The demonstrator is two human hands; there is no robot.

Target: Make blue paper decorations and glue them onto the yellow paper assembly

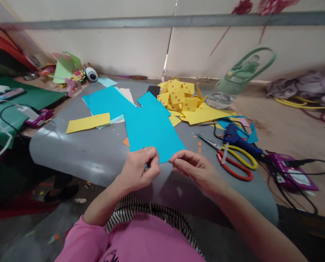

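Note:
A bright blue paper sheet (154,127) lies at the middle of the table, its near edge at my hands. My left hand (142,169) is closed, its thumb against the curled fingers, at the sheet's near left corner; a bit of blue shows by the fingers. My right hand (195,169) has thumb and forefinger pinched at the sheet's near edge. How firmly each hand grips the paper is partly hidden. Right of my right hand lie scissors (222,156) with one red and one yellow handle, their blades apart.
Behind the sheet are more blue paper (108,103), a yellow strip (87,123) and folded yellow pieces with orange spots (177,94). To the right are a blue glue gun (240,140), a purple box (292,173) with cables and a green bottle (230,85).

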